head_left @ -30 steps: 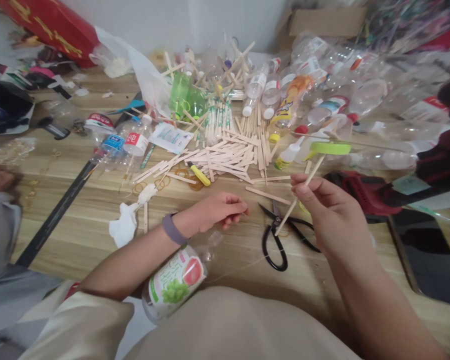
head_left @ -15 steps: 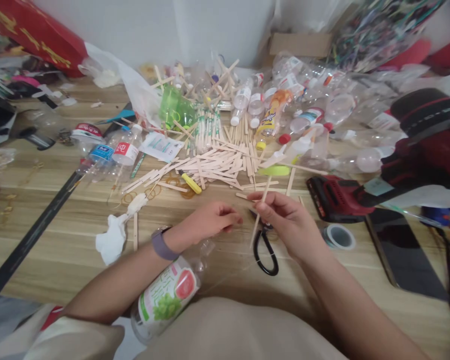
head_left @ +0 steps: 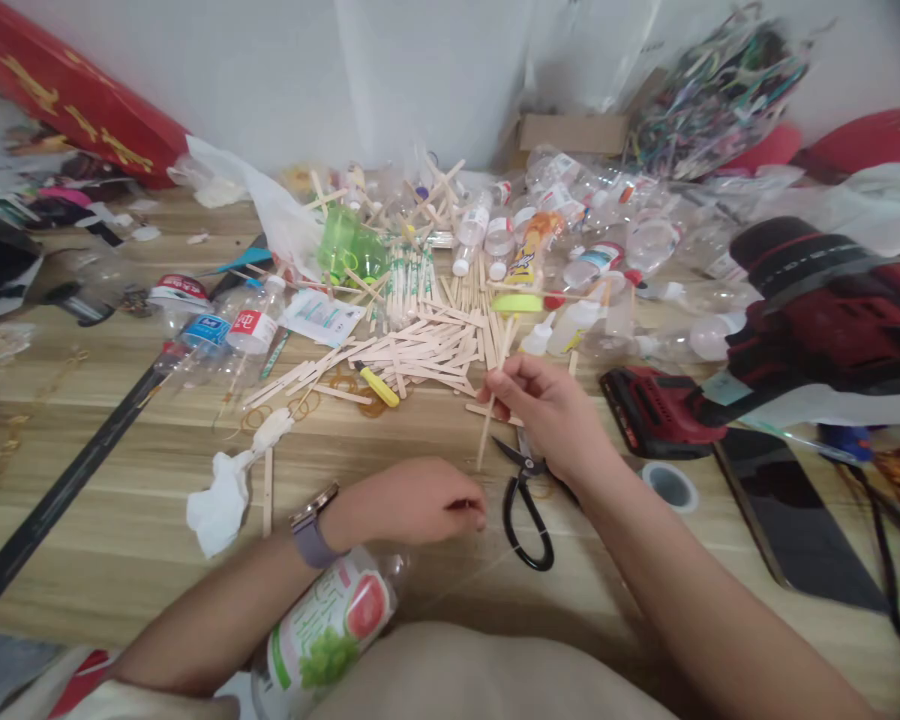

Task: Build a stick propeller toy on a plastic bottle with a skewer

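Observation:
My right hand (head_left: 551, 410) pinches a thin wooden stick (head_left: 486, 432), which slants up past the fingertips. At its top sits a yellow-green plastic piece (head_left: 516, 302) with another thin stick across it; how they are joined is hard to see. My left hand (head_left: 412, 500) is closed with its fingers curled, lower and to the left; whatever they hold is too small to name. Black-handled scissors (head_left: 526, 530) lie with blades apart beneath my right hand. Under my left forearm a clear bottle with a fruit label (head_left: 330, 625) lies on its side.
Flat wooden sticks (head_left: 427, 350) are heaped mid-table beside a yellow cutter (head_left: 379, 384). Plastic bottles (head_left: 600, 262) crowd the back. On the right are a red cordless tool (head_left: 810, 320), a dark phone (head_left: 802, 520) and a small spool (head_left: 669, 487). Crumpled tissue (head_left: 219, 505) lies left.
My left hand has come down toward me, away from my right hand. The right hand has shifted slightly left with the stick, and more of the scissors shows. The view has tilted slightly.

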Available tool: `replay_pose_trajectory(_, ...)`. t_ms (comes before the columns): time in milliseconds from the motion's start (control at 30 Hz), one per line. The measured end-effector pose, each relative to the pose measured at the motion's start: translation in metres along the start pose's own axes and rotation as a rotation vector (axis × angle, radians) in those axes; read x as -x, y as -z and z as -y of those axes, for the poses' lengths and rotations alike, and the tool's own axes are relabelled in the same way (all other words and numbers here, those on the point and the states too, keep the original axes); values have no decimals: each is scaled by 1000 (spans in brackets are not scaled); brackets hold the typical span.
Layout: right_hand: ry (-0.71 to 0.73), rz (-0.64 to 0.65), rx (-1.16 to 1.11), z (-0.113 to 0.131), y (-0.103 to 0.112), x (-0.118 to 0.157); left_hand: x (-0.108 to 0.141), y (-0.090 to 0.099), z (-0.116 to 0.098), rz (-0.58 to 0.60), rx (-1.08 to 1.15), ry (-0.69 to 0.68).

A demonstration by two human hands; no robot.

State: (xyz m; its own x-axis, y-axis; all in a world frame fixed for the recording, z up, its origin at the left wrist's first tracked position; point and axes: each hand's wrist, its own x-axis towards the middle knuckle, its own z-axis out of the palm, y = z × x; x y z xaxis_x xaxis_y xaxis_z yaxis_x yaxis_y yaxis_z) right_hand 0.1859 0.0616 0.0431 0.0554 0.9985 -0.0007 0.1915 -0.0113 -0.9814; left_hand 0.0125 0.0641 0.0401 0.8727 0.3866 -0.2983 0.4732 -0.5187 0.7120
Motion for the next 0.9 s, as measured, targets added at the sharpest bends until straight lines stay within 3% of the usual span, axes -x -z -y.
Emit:
replay_pose_trajectory(167,-151,214,121,-17,-17,-12,6,-1,-15,127,-152,-116)
replay_pose_trajectory(333,-244,317,208,-40,-20,1,9,-3,-15,87,-68,-192)
replay_pose_trajectory(467,-289,354,217,-50,-18,17,9,-1,-9,-52,27,-104)
replay_pose_trajectory(633,-255,362,224,-45,-7,28,5,1,2,-181,140,62)
replay_pose_trajectory(800,-203,311,211,-40,7,36,0,2,16,-218,369,234)
replay_pose_trajectory(900,-107,311,327,-38,10,39,-3,-1,25,-227,518,286)
